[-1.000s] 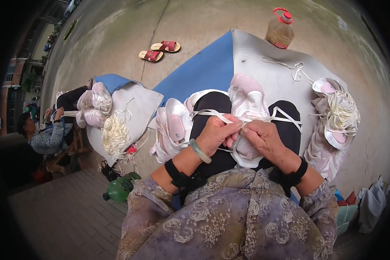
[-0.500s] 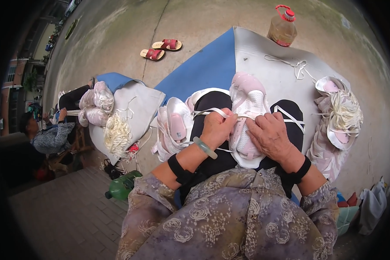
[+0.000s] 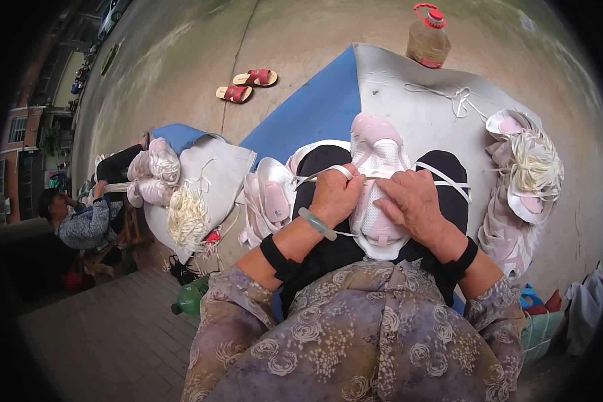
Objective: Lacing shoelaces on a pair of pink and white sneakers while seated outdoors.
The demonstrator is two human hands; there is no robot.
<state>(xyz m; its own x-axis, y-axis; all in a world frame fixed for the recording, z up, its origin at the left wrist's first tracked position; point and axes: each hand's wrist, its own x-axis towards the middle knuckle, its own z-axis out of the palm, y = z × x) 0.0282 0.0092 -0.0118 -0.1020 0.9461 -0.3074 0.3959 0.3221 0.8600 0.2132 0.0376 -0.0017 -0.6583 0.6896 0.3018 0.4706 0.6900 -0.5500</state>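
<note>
- The pink-and-white shoe (image 3: 386,153) is between the left knee (image 3: 320,161) and right knee (image 3: 442,163), its pink toe pointing away from the body; past the toe, the pale side of the mat (image 3: 398,84) stretches toward a loose tied lace (image 3: 459,104).
- The mat's blue part (image 3: 315,100) meets the pale part in a straight line; its outer edge comes to a corner ahead, with a broad run of concrete ground (image 3: 321,27) and a pair of red slippers (image 3: 256,78) beyond.
- Each side is bounded by footwear: other shoes (image 3: 275,197) just beside the left knee, a long shoe stack (image 3: 509,238) past the right knee.
- The left hand (image 3: 336,195) has its fingers closed on a white lace (image 3: 345,170) by the shoe's opening.
- The right hand (image 3: 412,201) lies over the shoe's other side, fingers bent and partly spread; whether they grip lace I cannot tell.
- One second ago both hands met over the shoe; now they are apart, and the right hand has opened out flatter.
- A clear jug (image 3: 427,45) with a red cap holds brownish liquid.
- A green bottle (image 3: 191,297) is partly behind the sleeve, contents unclear.
- A pale green bag (image 3: 541,329) has red and blue things at its top.
</note>
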